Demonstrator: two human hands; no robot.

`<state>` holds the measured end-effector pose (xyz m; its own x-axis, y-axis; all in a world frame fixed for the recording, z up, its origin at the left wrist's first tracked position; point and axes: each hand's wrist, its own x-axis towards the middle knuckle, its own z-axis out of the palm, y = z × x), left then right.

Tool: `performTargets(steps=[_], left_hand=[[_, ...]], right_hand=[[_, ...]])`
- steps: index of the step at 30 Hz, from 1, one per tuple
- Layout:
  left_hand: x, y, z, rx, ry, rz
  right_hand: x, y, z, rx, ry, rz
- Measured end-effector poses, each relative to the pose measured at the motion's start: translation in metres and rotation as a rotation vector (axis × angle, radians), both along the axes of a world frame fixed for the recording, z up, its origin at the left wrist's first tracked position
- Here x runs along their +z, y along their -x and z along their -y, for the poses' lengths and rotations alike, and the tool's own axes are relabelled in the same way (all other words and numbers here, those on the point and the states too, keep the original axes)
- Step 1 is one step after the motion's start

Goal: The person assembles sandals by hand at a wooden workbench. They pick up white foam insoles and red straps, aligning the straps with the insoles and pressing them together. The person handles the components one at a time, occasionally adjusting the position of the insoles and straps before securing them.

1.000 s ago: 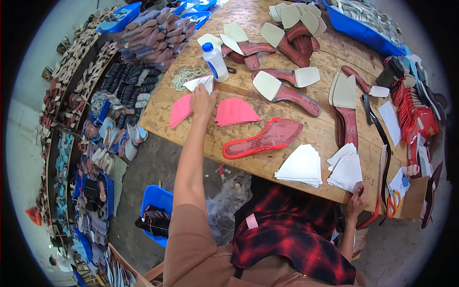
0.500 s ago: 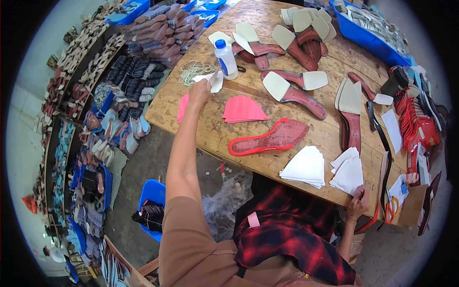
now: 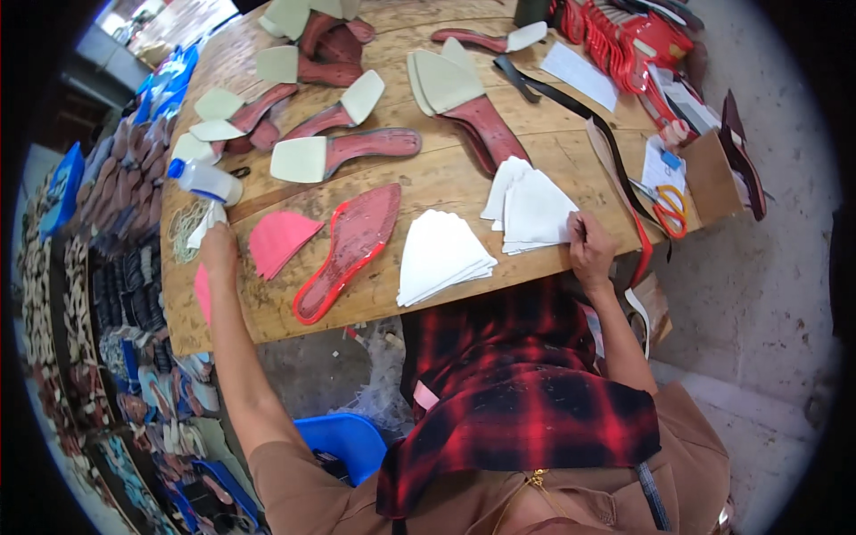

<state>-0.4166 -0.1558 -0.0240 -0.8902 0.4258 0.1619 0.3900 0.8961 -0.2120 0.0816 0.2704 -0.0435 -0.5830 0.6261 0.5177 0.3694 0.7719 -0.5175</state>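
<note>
At the table's left end my left hand is closed on a small white piece, beside a tangle of pale string and a clear bottle with a blue cap. My right hand has its fingers curled at the right corner of a fanned stack of white sheet pieces, pinching the edge. Left of it lies a second white stack. A red-edged insole rests between that stack and some pink rounded pieces. Another pink piece is partly hidden by my left forearm.
Dark red insoles with cream pieces lie across the table's far side. Straps, orange-handled scissors, red parts and a cardboard box are at the right. A blue bin stands below the front edge.
The view has turned, so the table now sits further left and both my forearms show. My left hand stays by the string and bottle, my right hand at the white stack's corner.
</note>
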Motion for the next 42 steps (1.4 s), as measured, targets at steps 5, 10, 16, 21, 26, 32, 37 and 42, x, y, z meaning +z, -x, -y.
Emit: performTargets(steps=[5, 10, 16, 21, 26, 32, 37, 42], left_hand=[[-0.009, 0.016, -0.008, -0.126, 0.055, -0.052], [0.008, 0.036, 0.066, 0.045, -0.354, -0.038], [0.031, 0.027, 0.148, 0.148, -1.542, 0.016], [0.052, -0.057, 0.171, 0.104, -2.149, 0.337], [0.039, -0.163, 0.154, 0.016, -2.274, 0.398], [0.02, -0.252, 0.097, -0.136, -2.47, 0.53], [0.051, -0.302, 0.064, -0.066, -2.28, 0.544], [0.036, -0.317, 0.063, 0.016, -2.139, 0.562]], right_hand=[[0.003, -0.005, 0.001, -0.034, -0.032, -0.01], [0.03, 0.0, 0.005, 0.107, 0.148, -0.06], [0.056, 0.005, 0.0, 0.449, -0.073, 0.397], [0.05, 0.006, -0.016, 0.556, -0.108, 0.377], [0.034, 0.012, -0.018, 0.568, -0.083, 0.331], [0.018, 0.019, -0.028, 0.527, 0.202, 0.145], [0.031, 0.022, -0.035, 0.425, 0.819, 0.219], [0.033, 0.015, -0.041, 0.344, 0.986, 0.221]])
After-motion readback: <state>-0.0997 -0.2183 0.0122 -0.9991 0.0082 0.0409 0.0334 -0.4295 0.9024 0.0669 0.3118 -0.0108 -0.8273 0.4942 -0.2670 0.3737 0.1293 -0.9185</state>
